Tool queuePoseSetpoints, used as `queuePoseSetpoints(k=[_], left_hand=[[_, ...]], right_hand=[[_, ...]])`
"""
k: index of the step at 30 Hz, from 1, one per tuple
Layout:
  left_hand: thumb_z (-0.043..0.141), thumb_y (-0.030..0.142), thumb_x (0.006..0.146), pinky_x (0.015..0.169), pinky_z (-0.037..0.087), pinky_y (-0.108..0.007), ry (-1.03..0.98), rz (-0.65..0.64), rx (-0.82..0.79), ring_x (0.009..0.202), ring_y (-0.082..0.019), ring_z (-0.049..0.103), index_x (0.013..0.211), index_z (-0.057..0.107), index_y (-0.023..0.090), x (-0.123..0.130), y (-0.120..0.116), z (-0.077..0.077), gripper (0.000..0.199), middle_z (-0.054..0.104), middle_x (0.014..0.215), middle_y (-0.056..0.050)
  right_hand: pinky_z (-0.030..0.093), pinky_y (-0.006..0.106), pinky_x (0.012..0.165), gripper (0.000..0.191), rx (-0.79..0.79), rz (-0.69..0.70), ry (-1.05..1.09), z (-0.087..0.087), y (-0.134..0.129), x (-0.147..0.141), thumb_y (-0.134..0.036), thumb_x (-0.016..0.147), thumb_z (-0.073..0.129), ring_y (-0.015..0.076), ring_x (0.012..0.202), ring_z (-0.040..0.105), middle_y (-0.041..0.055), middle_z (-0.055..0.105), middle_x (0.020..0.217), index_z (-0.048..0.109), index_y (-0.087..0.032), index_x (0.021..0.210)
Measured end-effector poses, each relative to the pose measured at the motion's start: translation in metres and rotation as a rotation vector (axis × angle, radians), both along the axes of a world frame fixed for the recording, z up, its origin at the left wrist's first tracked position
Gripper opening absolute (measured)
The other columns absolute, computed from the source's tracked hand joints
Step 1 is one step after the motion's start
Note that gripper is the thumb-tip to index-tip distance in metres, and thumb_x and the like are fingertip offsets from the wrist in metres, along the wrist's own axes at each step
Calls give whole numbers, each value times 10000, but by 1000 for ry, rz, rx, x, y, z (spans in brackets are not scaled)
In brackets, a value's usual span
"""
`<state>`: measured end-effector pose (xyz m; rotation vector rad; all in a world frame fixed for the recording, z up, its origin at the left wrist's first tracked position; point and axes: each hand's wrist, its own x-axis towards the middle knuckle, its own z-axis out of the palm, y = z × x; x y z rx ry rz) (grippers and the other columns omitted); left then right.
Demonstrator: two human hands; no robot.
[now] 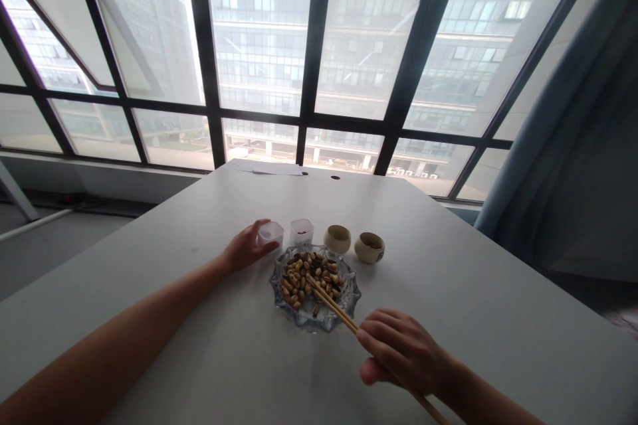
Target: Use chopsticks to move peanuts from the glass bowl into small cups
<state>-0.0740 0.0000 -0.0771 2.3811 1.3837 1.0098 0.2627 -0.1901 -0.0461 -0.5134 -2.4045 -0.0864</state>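
A glass bowl [353,302] with a jagged rim holds nuts in shells and dark seeds [298,284]. My right hand [399,348] is closed round a pair of wooden chopsticks [339,313], whose tips touch the nuts near the bowl's middle. Behind the bowl's left side, my left hand [250,246] grips a small clear plastic cup [272,233] between thumb and fingers. Beside it stands a second clear cup [302,234] with a few dark bits in it. Two small beige ceramic cups [337,240] [369,249] stand to the right; the far right one has something inside.
The white table [209,358] reaches to the windows. Papers [269,167] lie at its far edge, near two dark holes in the tabletop. A blue-grey curtain [563,119] hangs at the right.
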Motion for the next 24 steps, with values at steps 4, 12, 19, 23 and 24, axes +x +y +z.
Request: queuePoseSetpoints(k=[4, 12, 19, 23, 24], left_hand=[[574, 686, 802, 774, 527, -378, 7, -4, -20, 859, -275, 682, 1344, 485, 134, 0, 0, 0, 779, 709, 992, -130], [585, 680, 800, 801, 528, -396, -5, -5, -2, 899, -281, 677, 1334, 493, 160, 0, 1, -1, 750, 708, 1035, -132], [582, 676, 807, 805, 527, -391, 6, -5, 0, 891, -273, 680, 1338, 486, 174, -1, 1, -1, 737, 709, 1024, -118], [577, 677, 813, 800, 525, -385, 8, -10, 1, 877, -267, 681, 1338, 485, 172, -1, 1, -1, 735, 708, 1007, -114], [578, 677, 812, 795, 526, -382, 7, -11, 3, 869, -265, 683, 1335, 488, 173, -1, 1, -1, 732, 709, 992, -109]], right_hand=[[536, 294, 595, 252, 122, 24, -31, -3, 1, 0, -411, 941, 629, 165, 608, 614, 46, 647, 685, 673, -170, 1001], [518, 274, 568, 250, 147, 43, 51, 2, 0, -8, -379, 1012, 505, 155, 583, 606, 48, 644, 683, 619, -158, 1042], [510, 248, 430, 368, -484, -283, 922, -17, 12, -13, -474, 974, 542, 153, 439, 621, 33, 660, 539, 650, -183, 777], [483, 269, 371, 514, -761, -374, 1252, -22, 24, -13, -669, 813, 651, 181, 382, 610, 56, 651, 492, 644, -165, 718], [482, 269, 372, 528, -795, -387, 1282, -22, 25, -12, -684, 792, 662, 183, 385, 612, 61, 653, 495, 645, -162, 715]])
